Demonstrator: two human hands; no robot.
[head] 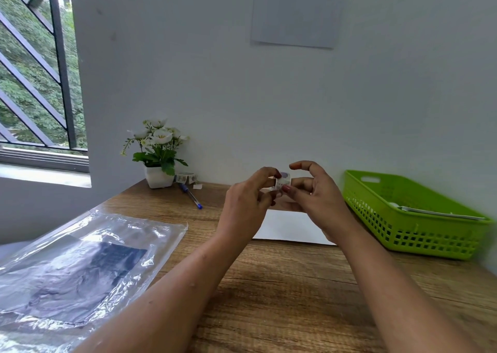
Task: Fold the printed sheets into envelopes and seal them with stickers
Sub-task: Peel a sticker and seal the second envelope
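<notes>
Both hands are raised above the wooden desk [282,285], holding a small sticker roll [283,181] between them. My left hand [248,199] pinches the roll's left side with curled fingers. My right hand [312,191] grips the roll from the right, thumb beneath it, forefinger arched above. A white sheet [290,226] lies flat on the desk under the hands, partly hidden by them. A second sticker roll [186,177] sits by the wall beside the flower pot.
A green plastic basket [408,218] with papers inside stands at the right. A clear plastic bag [80,258] with dark contents lies at the left front. A white pot of flowers [158,153] and a blue pen [191,195] are at the back left.
</notes>
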